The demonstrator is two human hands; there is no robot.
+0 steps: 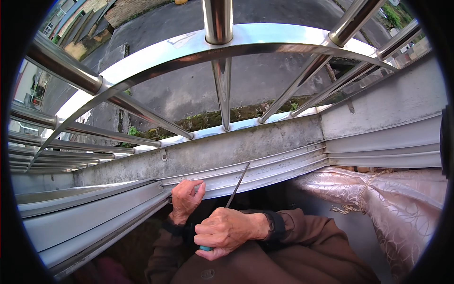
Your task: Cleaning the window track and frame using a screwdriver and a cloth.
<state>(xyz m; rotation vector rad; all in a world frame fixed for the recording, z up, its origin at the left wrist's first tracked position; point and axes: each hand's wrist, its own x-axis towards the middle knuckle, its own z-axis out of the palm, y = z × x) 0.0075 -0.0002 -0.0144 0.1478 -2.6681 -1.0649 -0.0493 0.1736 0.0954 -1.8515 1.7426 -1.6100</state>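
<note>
My right hand [224,232] is wrapped round the teal handle of a screwdriver [238,185]. Its thin dark shaft slants up and away, and the tip lies over the pale window track [279,165]. Left of it, my left hand [187,198] is raised beside the track, close to the edge of the sliding window frame [94,213]. The left fingers are curled with thumb and forefinger near each other. Whatever they may hold is too small or hidden to make out. Both wrists wear dark bands below brown sleeves.
Shiny metal bars [222,94] and a curved rail [265,35] stand outside beyond the stained concrete sill [246,147]. A pink patterned curtain [392,199], gathered with a tasselled cord, hangs at the right. Far below lies grey paved ground [165,85] with mossy edging.
</note>
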